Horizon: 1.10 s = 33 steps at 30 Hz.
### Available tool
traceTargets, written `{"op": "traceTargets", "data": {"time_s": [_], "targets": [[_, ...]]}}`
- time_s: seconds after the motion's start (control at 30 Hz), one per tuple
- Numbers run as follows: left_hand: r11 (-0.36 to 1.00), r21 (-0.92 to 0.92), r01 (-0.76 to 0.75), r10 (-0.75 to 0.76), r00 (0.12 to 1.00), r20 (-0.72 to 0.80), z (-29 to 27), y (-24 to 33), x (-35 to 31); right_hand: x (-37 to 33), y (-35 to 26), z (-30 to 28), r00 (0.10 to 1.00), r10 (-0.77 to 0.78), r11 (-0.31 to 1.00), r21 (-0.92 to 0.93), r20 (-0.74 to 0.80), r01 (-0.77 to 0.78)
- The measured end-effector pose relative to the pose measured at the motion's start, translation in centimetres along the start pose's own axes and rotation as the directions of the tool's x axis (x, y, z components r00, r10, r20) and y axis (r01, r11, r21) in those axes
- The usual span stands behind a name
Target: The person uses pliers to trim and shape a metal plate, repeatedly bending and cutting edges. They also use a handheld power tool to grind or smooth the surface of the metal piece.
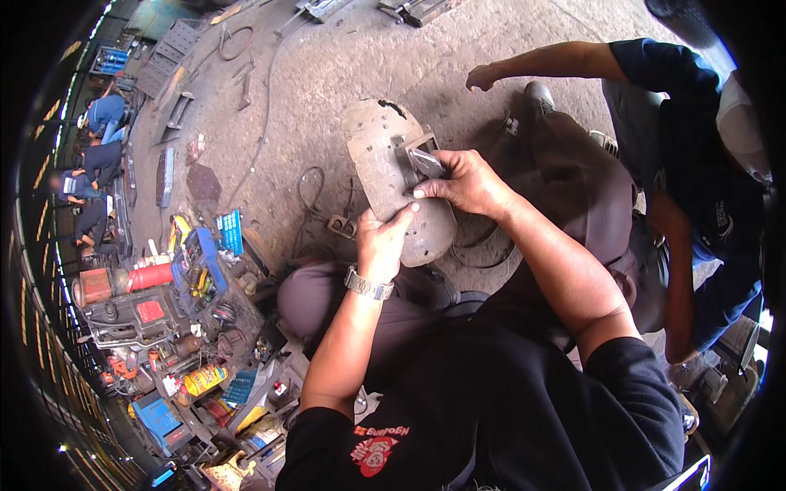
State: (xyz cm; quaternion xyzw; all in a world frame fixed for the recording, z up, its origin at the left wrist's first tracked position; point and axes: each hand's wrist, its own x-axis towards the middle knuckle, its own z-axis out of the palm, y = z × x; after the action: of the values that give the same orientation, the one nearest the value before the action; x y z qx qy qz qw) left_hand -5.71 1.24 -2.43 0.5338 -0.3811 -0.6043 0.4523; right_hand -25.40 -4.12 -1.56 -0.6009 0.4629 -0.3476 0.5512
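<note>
A worn, dusty grey-brown welding mask (381, 159), its top edge chipped, is held over my lap. My left hand (385, 241), with a metal watch (368, 284) at the wrist, is closed on its lower left edge, thumb resting on the face. My right hand (471, 184) pinches at the raised rectangular window frame (405, 159). Between that thumb and fingers is a shiny, flat, glass-like piece (426, 164), tilted at the frame; whether it sits fully inside cannot be made out.
Close on my right, a co-worker in dark clothes (671, 106) stretches out an arm. Tools, cans and a blue toolbox (205, 262) crowd my left. Cables (311, 188) and steel pieces (172, 114) lie on the concrete floor (319, 82). Several people (98, 164) work far left.
</note>
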Motion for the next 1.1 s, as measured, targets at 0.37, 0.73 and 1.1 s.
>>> {"op": "traceTargets", "data": {"time_s": [0.37,0.73,1.1], "targets": [[0.993,-0.109,0.048,-0.042,0.998,0.053,0.7,1.3,-0.4,-0.2,-0.3,-0.1,1.0,-0.008,0.996,-0.09,-0.016,0.007],[0.982,-0.14,0.125,-0.102,0.982,0.16,-0.3,1.6,-0.4,-0.7,-0.8,0.1,0.995,-0.095,0.95,-0.299,-0.014,0.086],[0.986,-0.128,0.107,-0.082,0.979,0.184,-0.2,1.5,-0.5,-0.8,-1.6,0.7,0.996,-0.082,0.91,-0.411,-0.032,0.062]]}}
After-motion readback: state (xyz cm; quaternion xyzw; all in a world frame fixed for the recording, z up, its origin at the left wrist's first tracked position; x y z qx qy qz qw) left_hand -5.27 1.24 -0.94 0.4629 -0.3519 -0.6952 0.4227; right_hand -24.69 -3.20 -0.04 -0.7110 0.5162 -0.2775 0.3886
